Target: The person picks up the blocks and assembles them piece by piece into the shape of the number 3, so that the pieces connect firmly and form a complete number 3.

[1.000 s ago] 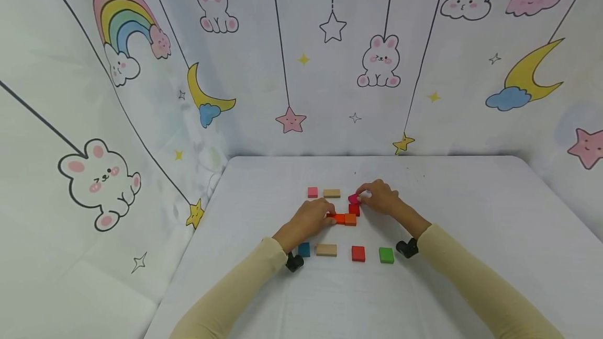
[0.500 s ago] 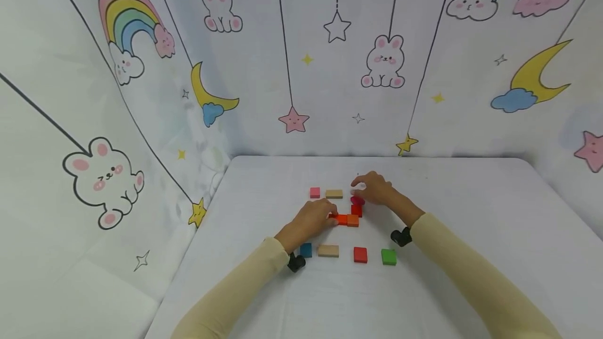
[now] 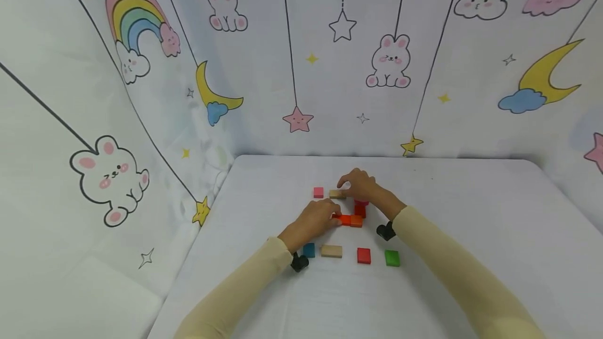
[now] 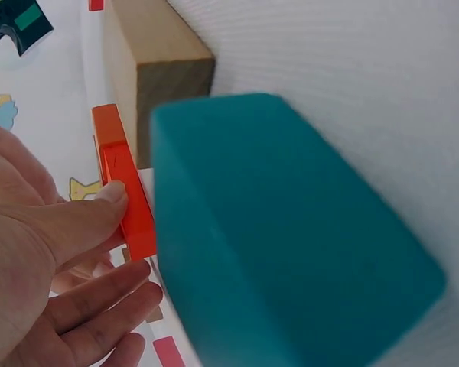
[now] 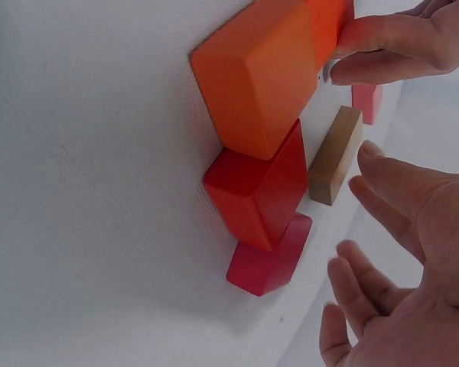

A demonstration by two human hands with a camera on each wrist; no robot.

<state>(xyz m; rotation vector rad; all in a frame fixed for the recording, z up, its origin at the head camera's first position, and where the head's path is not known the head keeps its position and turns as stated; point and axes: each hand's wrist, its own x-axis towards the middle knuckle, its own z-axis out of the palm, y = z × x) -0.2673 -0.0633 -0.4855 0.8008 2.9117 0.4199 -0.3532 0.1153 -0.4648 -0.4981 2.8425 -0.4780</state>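
Note:
My left hand [image 3: 313,218] pinches a red-orange block [image 4: 140,229], thumb on its near face. An orange block [image 5: 252,76] sits against that block's right end. A red block [image 5: 245,191] touches the orange one at a corner, and a crimson block [image 5: 271,260] adjoins the red one on its far side. Above the back wooden block [image 5: 335,157] is my right hand [image 3: 360,186], thumb and fingers spread apart with nothing between them. In the head view this hand partly covers the crimson block.
A pink block [image 3: 318,192] lies left of the back wooden block. Nearer the front stand a blue block [image 3: 308,250], another wooden block [image 3: 332,251], a bright red block [image 3: 364,256] and a green block [image 3: 392,258]. A patterned cloth [image 3: 264,82] hangs behind the white table [image 3: 424,297].
My right hand has let go of the crimson block and moved left to the back wooden block. My left hand keeps its pinch on the red-orange block. The head view has shifted slightly.

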